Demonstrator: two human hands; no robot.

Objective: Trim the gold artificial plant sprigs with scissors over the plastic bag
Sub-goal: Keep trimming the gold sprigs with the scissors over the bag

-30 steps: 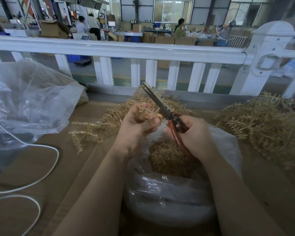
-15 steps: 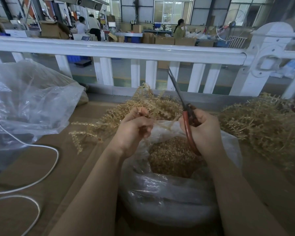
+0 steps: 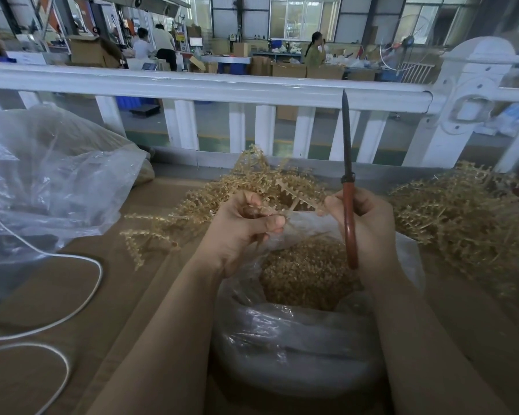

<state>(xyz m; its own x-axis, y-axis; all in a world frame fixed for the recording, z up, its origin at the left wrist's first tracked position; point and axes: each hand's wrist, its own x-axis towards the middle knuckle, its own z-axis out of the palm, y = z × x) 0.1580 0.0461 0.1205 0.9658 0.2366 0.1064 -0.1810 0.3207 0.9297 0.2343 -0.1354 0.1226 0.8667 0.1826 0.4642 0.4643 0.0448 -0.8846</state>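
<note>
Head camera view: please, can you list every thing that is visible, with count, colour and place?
gold sprig: one, gold, held between the two hands over the bag
scissors: one pair, dark blades, red-brown handles, blades together, pointing up
plastic bag: one, clear, front centre, gold trimmings inside
sprig piles: two, gold, one behind the hands, one at right
second plastic bag: one, clear, at left
cable: one, white, looped at left
table: one, brown
railing: one, white, behind the table
people: three, far background
left hand: pinches the sprig
right hand: grips the scissors, touches the sprig
</note>
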